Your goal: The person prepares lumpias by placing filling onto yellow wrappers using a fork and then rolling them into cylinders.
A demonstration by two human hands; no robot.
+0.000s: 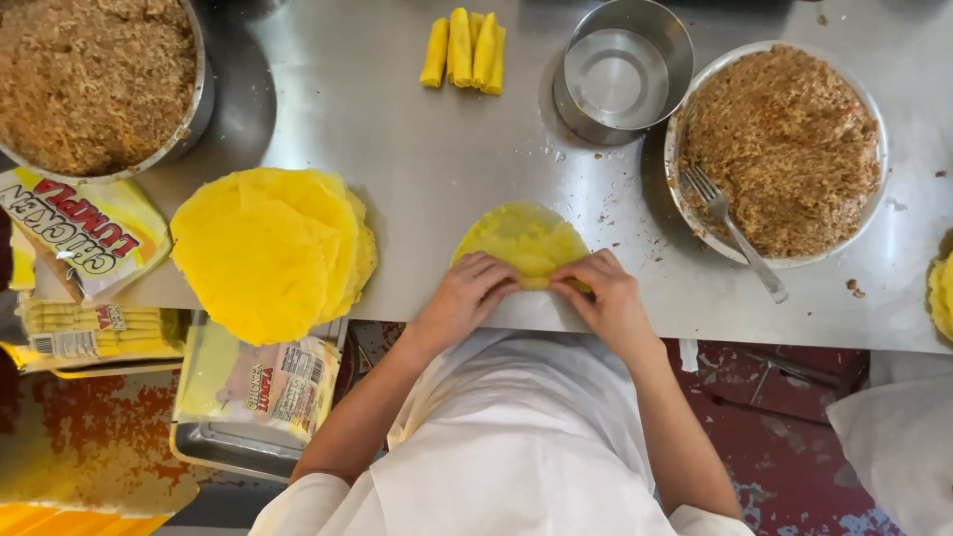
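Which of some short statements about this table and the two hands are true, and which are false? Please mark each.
1. Both hands fold the near edge of a yellow wrapper. True.
2. The fork lies in the steel cup. False: it rests in the white bowl of filling.
3. Four finished rolls lie at the far edge. True.
4. The stack of wrappers is beside the right hand. False: it is beside the left hand.

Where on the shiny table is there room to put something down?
Bare steel lies between the stack of yellow wrappers and the wrapper both hands fold, up to the finished rolls. It is crowded on the right, where the metal cup, the filling bowl and fork sit close.
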